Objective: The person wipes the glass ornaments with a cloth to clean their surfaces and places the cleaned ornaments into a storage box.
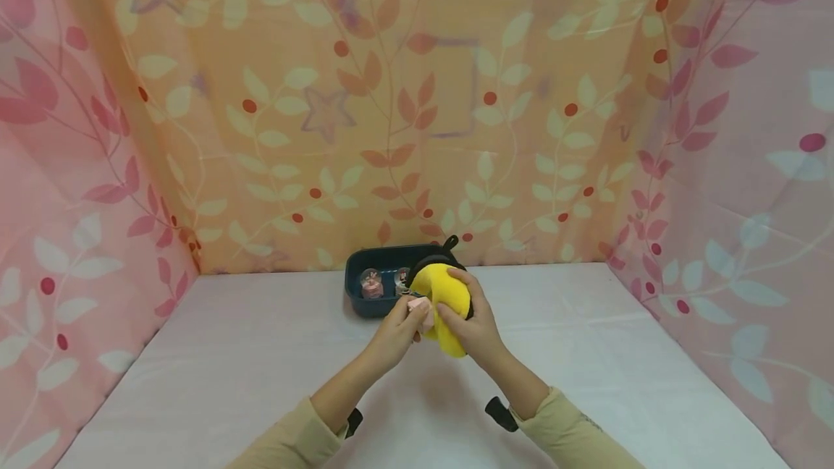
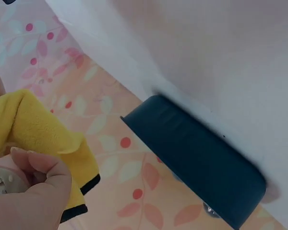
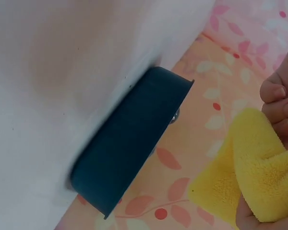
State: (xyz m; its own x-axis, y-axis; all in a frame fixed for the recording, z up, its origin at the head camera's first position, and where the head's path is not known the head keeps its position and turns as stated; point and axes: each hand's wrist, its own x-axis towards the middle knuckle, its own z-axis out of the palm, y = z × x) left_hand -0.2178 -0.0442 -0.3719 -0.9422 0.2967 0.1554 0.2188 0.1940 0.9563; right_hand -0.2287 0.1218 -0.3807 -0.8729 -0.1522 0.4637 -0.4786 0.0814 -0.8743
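Note:
My left hand pinches a small pale pink object, its kind partly hidden by the fingers. In the left wrist view, a round greyish base with small fittings shows on it. My right hand grips a yellow cloth with dark edging and a black hanging loop. The fluffy cloth hangs in folds, close against the pink object. Both hands are raised in front of a dark teal bin.
Small clear globes stand in the bin, one with a pink figure and another partly behind the cloth. A white tabletop lies beneath. Leaf-patterned curtains enclose the back and sides.

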